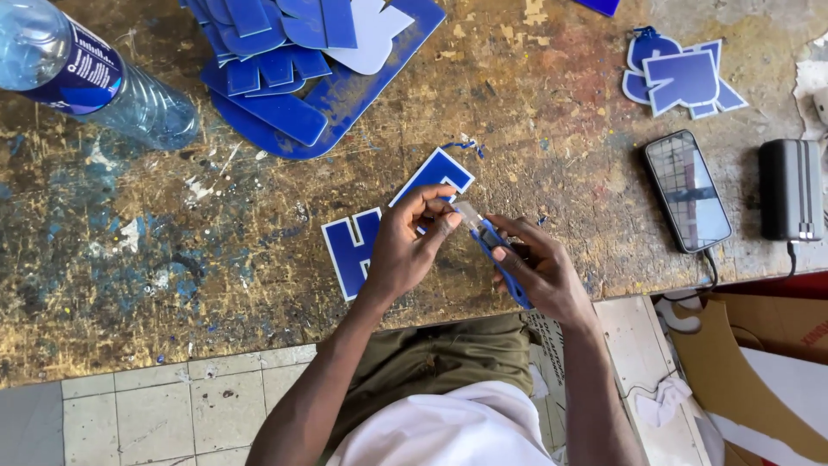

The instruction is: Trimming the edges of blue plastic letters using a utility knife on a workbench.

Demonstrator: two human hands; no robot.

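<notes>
the right hand (539, 276) grips a blue utility knife (500, 257) by its handle, fingers wrapped closed around it, the blade end pointing up and to the left. the left hand (412, 246) pinches the pale tip of that knife between thumb and forefinger, a narrow grip right at the blade end; whether the blade itself is out or being adjusted is too small to tell. both hands hover just above the near edge of the worn, paint-stained workbench (259, 259).

directly under the left hand lies a blue cut-out letter with a white border (349, 250), flat on the workbench near its near edge, and a second blue piece (440, 171) lies touching or just beside it, partly hidden by the fingers. the knife is not touching either piece.

as a judgement of progress: a heap of cut blue shapes (285, 60) sits at the far edge and a small stack of finished letters (681, 78) lies towards the far right corner, so a good deal of cutting looks done, while the two pieces under the hands seem to be those in hand.

a plastic water bottle (86, 73) lies at the far left corner. a smartphone (687, 192) and a black power bank (791, 190) rest near the right edge.
</notes>
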